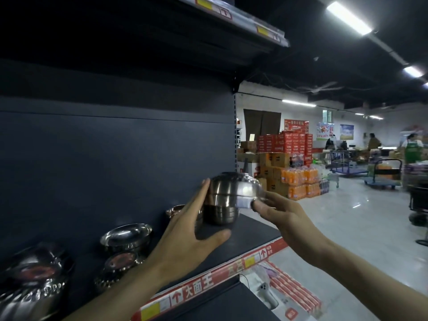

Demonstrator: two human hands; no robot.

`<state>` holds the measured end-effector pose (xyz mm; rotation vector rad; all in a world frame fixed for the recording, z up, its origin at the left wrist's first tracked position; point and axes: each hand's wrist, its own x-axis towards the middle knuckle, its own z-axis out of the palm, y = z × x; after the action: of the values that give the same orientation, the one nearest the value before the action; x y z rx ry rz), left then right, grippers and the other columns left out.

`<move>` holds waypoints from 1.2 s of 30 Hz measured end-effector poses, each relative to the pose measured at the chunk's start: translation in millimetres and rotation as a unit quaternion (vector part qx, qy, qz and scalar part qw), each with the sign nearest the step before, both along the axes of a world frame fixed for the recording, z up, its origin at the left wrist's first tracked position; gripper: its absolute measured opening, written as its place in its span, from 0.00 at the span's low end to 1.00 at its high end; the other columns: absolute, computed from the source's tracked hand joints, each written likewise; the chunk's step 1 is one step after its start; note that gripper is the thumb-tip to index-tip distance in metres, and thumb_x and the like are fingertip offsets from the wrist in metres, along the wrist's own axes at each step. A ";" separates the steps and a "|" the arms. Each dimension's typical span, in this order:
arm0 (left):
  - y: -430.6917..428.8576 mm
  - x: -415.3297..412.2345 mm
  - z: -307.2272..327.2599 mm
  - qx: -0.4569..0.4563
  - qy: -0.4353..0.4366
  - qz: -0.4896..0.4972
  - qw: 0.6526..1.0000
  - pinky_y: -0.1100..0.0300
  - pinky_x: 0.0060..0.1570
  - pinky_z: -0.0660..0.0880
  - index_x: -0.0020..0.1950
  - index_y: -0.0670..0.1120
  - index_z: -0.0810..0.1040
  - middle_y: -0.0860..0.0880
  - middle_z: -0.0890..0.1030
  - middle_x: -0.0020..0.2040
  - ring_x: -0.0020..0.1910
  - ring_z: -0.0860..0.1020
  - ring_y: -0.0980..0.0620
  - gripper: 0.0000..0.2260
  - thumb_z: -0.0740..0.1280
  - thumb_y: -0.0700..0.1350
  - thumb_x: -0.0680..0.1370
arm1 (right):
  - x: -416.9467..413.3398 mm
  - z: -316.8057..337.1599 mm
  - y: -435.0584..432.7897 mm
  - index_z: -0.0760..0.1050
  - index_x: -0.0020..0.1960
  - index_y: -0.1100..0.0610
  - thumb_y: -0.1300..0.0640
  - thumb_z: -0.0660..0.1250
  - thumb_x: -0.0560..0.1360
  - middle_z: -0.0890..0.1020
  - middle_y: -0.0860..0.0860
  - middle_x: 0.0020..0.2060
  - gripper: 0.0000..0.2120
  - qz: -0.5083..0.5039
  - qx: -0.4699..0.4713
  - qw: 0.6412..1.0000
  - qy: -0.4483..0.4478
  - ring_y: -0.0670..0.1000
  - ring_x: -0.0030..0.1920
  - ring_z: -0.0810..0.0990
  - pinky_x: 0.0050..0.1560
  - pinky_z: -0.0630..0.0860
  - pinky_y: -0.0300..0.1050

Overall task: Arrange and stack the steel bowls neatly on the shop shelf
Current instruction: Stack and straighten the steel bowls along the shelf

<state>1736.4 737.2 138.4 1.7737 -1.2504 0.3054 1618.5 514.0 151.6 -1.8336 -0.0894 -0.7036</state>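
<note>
A stack of upturned steel bowls [225,195] stands near the right end of the dark shelf [252,230]. My left hand [196,223] rests flat against the stack's left side, thumb spread below it. My right hand [280,212] touches the top bowl's rim from the right with its fingertips. Further left on the shelf stand an open steel bowl stack [127,236], a bowl with a red label [121,260] and a wrapped bowl stack [34,274]. A copper-toned bowl [174,210] peeks out behind my left hand.
An upper shelf [243,24] overhangs above. The shelf's red price strip [208,281] runs along its front edge. Below right lie packaged goods [291,290]. Stacked red cartons and orange drink packs [294,167] stand in the aisle; people and trolleys are far right.
</note>
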 end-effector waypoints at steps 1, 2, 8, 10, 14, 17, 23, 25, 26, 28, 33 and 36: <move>1.1 -2.4 -0.6 0.018 -0.029 0.003 0.999 0.63 0.81 0.54 0.84 0.72 0.41 0.73 0.49 0.84 0.82 0.50 0.72 0.49 0.76 0.56 0.79 | -0.3 1.8 -0.4 0.83 0.64 0.48 0.40 0.72 0.76 0.87 0.44 0.60 0.20 0.017 0.046 0.999 0.008 0.48 0.65 0.83 0.71 0.74 0.46; 1.4 -5.4 -1.0 0.033 -0.053 0.001 0.998 0.63 0.81 0.50 0.82 0.74 0.37 0.74 0.43 0.83 0.82 0.45 0.73 0.50 0.75 0.53 0.80 | -1.0 3.4 -1.6 0.86 0.59 0.48 0.40 0.71 0.74 0.88 0.48 0.58 0.18 0.031 0.089 0.995 0.014 0.56 0.67 0.82 0.74 0.72 0.52; -0.5 -6.9 -1.6 0.089 -0.155 -0.003 0.984 0.58 0.82 0.49 0.78 0.77 0.32 0.73 0.33 0.81 0.82 0.38 0.71 0.51 0.70 0.41 0.84 | -11.3 7.9 -6.0 0.85 0.51 0.62 0.33 0.73 0.70 0.82 0.63 0.48 0.31 0.053 0.222 0.968 0.101 0.62 0.55 0.78 0.56 0.73 0.51; -2.2 -6.3 -2.2 0.086 -0.160 -0.014 0.983 0.69 0.79 0.50 0.78 0.78 0.35 0.74 0.35 0.82 0.82 0.41 0.72 0.53 0.71 0.36 0.83 | -12.8 8.0 -7.8 0.86 0.48 0.66 0.30 0.71 0.73 0.80 0.63 0.47 0.36 0.051 0.233 0.961 0.139 0.61 0.52 0.76 0.54 0.70 0.50; -6.0 -1.6 -2.7 0.049 -0.111 -0.039 0.992 0.80 0.74 0.50 0.79 0.80 0.44 0.75 0.46 0.83 0.81 0.48 0.74 0.53 0.76 0.37 0.79 | -10.9 3.8 -18.2 0.87 0.53 0.67 0.23 0.65 0.72 0.82 0.65 0.50 0.45 0.032 0.201 0.965 0.168 0.60 0.52 0.76 0.58 0.69 0.54; -9.4 1.9 -3.1 -0.008 -0.043 -0.034 0.998 0.78 0.75 0.53 0.80 0.78 0.53 0.77 0.56 0.80 0.80 0.55 0.74 0.54 0.84 0.43 0.71 | -8.1 -2.4 -26.9 0.84 0.60 0.68 0.19 0.59 0.68 0.83 0.70 0.58 0.53 0.045 0.152 0.969 0.192 0.63 0.56 0.76 0.64 0.69 0.59; -18.7 11.1 -10.2 -0.082 0.133 -0.090 0.984 0.67 0.73 0.71 0.76 0.65 0.67 0.64 0.78 0.74 0.74 0.75 0.64 0.52 0.88 0.39 0.61 | -2.9 -15.8 -23.7 0.87 0.61 0.54 0.25 0.47 0.80 0.85 0.62 0.61 0.42 0.056 0.117 0.974 0.184 0.66 0.68 0.79 0.77 0.68 0.65; -21.2 13.1 -10.7 -0.096 0.175 -0.103 0.975 0.66 0.69 0.75 0.74 0.62 0.71 0.61 0.82 0.70 0.70 0.79 0.62 0.47 0.87 0.40 0.61 | -2.0 -19.4 -17.8 0.86 0.63 0.50 0.27 0.53 0.81 0.85 0.60 0.61 0.35 0.060 0.128 0.979 0.150 0.62 0.64 0.81 0.70 0.73 0.60; -22.4 13.8 -10.9 -0.098 0.191 -0.109 0.971 0.65 0.66 0.76 0.73 0.61 0.73 0.60 0.83 0.68 0.69 0.80 0.60 0.45 0.87 0.40 0.62 | -2.0 -20.6 -15.3 0.86 0.63 0.48 0.27 0.56 0.80 0.84 0.60 0.62 0.31 0.066 0.130 0.980 0.133 0.62 0.64 0.82 0.67 0.74 0.58; -24.8 15.4 -12.2 -0.103 0.227 -0.119 0.961 0.60 0.65 0.78 0.71 0.58 0.79 0.55 0.86 0.65 0.66 0.82 0.57 0.38 0.87 0.42 0.65 | -1.4 -23.8 -11.9 0.84 0.65 0.45 0.30 0.62 0.76 0.84 0.58 0.63 0.27 0.080 0.119 0.982 0.122 0.60 0.64 0.82 0.66 0.75 0.56; -32.9 20.8 -20.9 -0.129 0.335 -0.158 0.920 0.54 0.67 0.75 0.59 0.55 0.88 0.47 0.88 0.62 0.65 0.84 0.50 0.23 0.84 0.42 0.66 | 9.8 -36.5 -10.3 0.75 0.67 0.59 0.40 0.78 0.68 0.83 0.56 0.55 0.35 0.063 0.109 0.984 0.128 0.51 0.53 0.84 0.61 0.75 0.54; -38.9 25.1 -26.0 -0.135 0.368 -0.158 0.907 0.55 0.67 0.75 0.63 0.50 0.86 0.47 0.87 0.62 0.66 0.83 0.49 0.24 0.81 0.40 0.68 | 18.6 -42.7 -16.7 0.76 0.62 0.57 0.39 0.81 0.66 0.83 0.54 0.53 0.33 0.046 0.118 0.984 0.123 0.51 0.52 0.83 0.59 0.76 0.55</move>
<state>1761.5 698.3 112.5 1.2308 -0.8598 -0.3447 1637.1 497.2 108.9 -1.6632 0.0691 -0.4003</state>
